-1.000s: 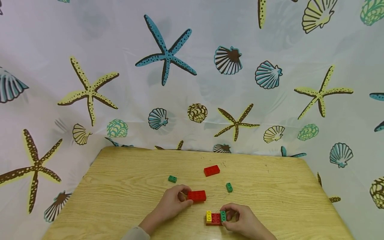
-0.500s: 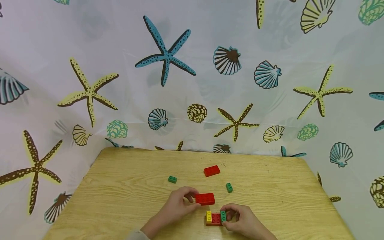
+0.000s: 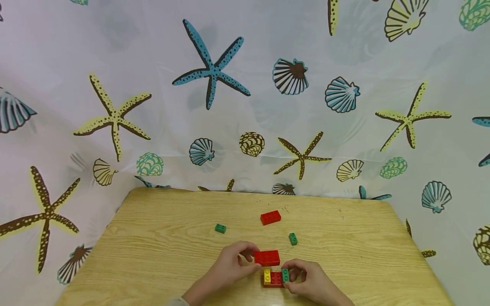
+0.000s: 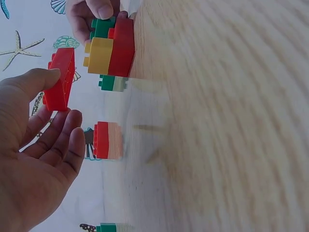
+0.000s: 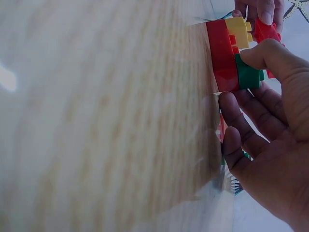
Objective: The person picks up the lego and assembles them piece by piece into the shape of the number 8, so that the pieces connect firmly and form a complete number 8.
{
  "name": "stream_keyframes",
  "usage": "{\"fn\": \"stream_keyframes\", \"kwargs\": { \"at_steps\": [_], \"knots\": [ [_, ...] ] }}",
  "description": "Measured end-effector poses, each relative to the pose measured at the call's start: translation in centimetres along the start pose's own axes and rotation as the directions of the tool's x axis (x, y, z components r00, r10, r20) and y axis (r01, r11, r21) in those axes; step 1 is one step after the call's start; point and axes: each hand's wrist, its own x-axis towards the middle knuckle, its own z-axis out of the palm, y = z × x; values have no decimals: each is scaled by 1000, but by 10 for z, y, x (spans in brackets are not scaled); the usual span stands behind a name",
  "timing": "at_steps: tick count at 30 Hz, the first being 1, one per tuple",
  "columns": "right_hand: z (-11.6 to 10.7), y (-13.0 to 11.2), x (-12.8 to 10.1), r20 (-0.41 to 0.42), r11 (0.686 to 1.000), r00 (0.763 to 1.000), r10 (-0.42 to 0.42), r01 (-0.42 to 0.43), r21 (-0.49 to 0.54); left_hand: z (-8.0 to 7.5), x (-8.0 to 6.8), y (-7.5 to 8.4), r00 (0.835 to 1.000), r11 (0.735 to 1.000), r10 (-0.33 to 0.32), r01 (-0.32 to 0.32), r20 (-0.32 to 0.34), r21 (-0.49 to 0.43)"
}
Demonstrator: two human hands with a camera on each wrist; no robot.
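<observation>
On my feed the left hand (image 3: 231, 266) is narrowed to a pinch, thumb and fingers on the end of a rectangular red plastic brick (image 3: 266, 258) at its 3 o'clock, which I see raised off the wood-grain table (image 3: 160, 238), studs up. The right hand (image 3: 313, 280) pinches a small green two-stud plastic brick (image 3: 285, 275) at its 9 o'clock. I see that green piece seated on the 3 o'clock end of a red plastic base brick (image 3: 275, 278), a yellow two-stud plastic brick (image 3: 267, 276) on its 9 o'clock end, bare red studs between, and the raised brick near its 12 o'clock.
</observation>
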Motion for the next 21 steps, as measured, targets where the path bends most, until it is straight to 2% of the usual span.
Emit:
{"fn": "stream_keyframes", "kwargs": {
  "at_steps": [8,21],
  "knots": [
    [-1,2,0,4,999,999,-39,39,-12,5,1,5,998,999,-35,35,45,-9],
    [-1,4,-1,10,998,998,-58,58,-10,18,-1,4,996,1000,2,0,84,-26]
  ]
}}
